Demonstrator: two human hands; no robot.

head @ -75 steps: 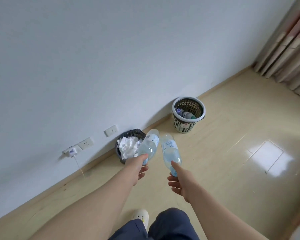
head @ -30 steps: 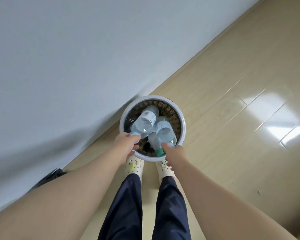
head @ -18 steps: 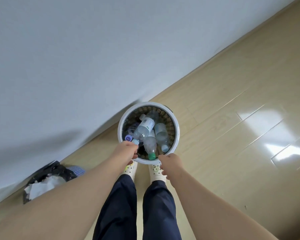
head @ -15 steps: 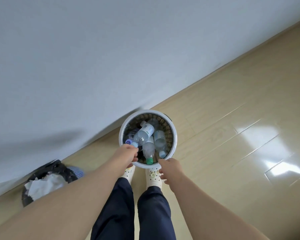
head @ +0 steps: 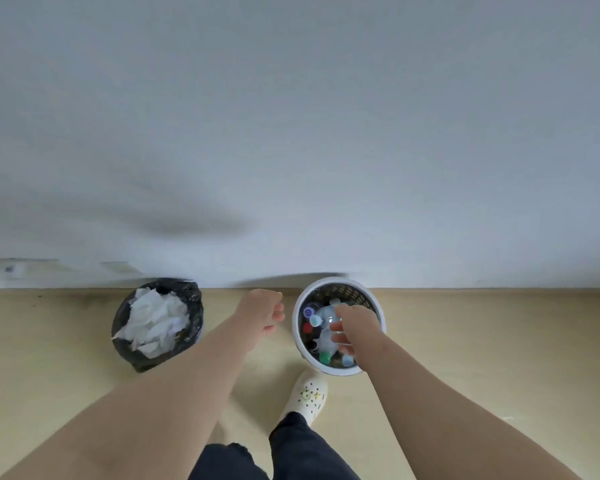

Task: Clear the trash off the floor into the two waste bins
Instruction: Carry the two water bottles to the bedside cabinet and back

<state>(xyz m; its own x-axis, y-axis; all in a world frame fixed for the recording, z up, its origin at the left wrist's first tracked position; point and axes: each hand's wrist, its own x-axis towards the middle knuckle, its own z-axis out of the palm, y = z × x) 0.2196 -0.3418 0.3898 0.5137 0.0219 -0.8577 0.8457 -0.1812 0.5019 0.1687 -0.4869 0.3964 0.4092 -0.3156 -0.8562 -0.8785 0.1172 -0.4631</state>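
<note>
Two bins stand against the wall. The white-rimmed basket bin point(head: 340, 285) on the right holds several clear plastic bottles point(head: 323, 332) with coloured caps. The black-bagged bin point(head: 194, 318) on the left is full of crumpled white paper point(head: 155, 323). My right hand point(head: 355, 329) hovers over the basket bin with loosely spread fingers and holds nothing. Between the two bins my left hand point(head: 262, 311) hangs with fingers loosely curled, also empty.
A grey-white wall point(head: 291, 133) runs right behind both bins, with sockets point(head: 13, 268) low at the far left. My foot in a white clog point(head: 307, 396) stands on the pale wood floor point(head: 499, 341) just in front of the basket bin.
Both bottles left my hands and now lie in the basket bin. My hands have drawn back from the rim, the left moving out to the left. The view turned to face the wall squarely.
</note>
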